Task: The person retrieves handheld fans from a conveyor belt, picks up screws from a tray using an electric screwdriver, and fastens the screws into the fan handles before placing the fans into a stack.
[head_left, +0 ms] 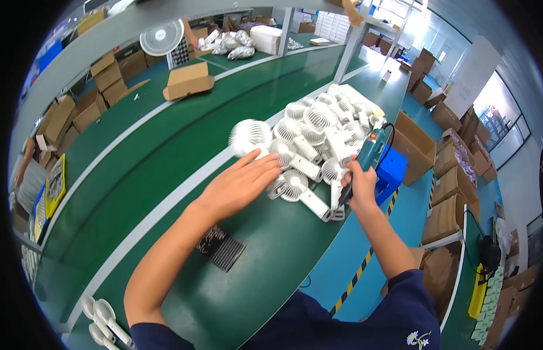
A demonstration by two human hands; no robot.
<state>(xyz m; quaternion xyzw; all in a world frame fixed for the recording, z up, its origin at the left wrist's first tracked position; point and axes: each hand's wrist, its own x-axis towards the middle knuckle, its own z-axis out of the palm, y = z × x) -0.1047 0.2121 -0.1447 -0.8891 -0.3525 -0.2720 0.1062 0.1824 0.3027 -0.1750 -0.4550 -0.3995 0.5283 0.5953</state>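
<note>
A pile of white handheld fans (320, 116) covers the green bench ahead of me. My left hand (239, 184) reaches over the near left side of the pile, palm down with fingers stretched out. Just beyond its fingertips is a blurred white fan (248, 137); whether they touch it I cannot tell. On the right, my right hand (362, 184) is wrapped round a teal and black electric screwdriver (371, 150), its black tip pointing down beside the nearest fans. A fan (295, 185) lies close to my left hand, handle toward me.
A black ridged tray with small screws (222, 248) sits near my left forearm. More white fans (108, 318) lie at the lower left. An open cardboard box (188, 80) stands across the belt. At right are a blue stool (392, 168) and cardboard boxes (414, 143). A metal post (347, 55) rises behind the pile.
</note>
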